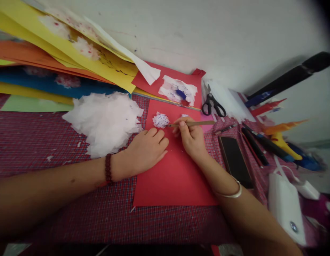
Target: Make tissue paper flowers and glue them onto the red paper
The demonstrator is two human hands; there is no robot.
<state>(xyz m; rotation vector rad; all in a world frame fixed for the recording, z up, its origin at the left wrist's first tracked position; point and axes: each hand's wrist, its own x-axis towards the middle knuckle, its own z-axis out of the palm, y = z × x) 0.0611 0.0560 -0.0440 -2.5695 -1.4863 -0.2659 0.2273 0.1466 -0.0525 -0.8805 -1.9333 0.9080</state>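
Note:
A sheet of red paper (pixel 175 177) lies on the checked cloth. Near its top sits a white paper flower (pixel 161 120) speckled with purple-blue dots. Between the thumb and fingers of my right hand (pixel 191 137) is a thin brown paintbrush (pixel 201 123), its dark tip at the flower's right edge. A second speckled white piece (pixel 184 115) shows partly behind that hand. My left hand (pixel 147 151) rests palm down on the red paper's left side, just below the flower, fingers loosely bent and holding nothing visible.
Left of the paper is a heap of white paper pieces (pixel 103 121). Behind stand stacked coloured sheets (pixel 74 46) and a paint-smeared white scrap (pixel 178 89). To the right are black scissors (pixel 213 105), a phone (pixel 235 161), pens (pixel 254 145) and a white box (pixel 285 202).

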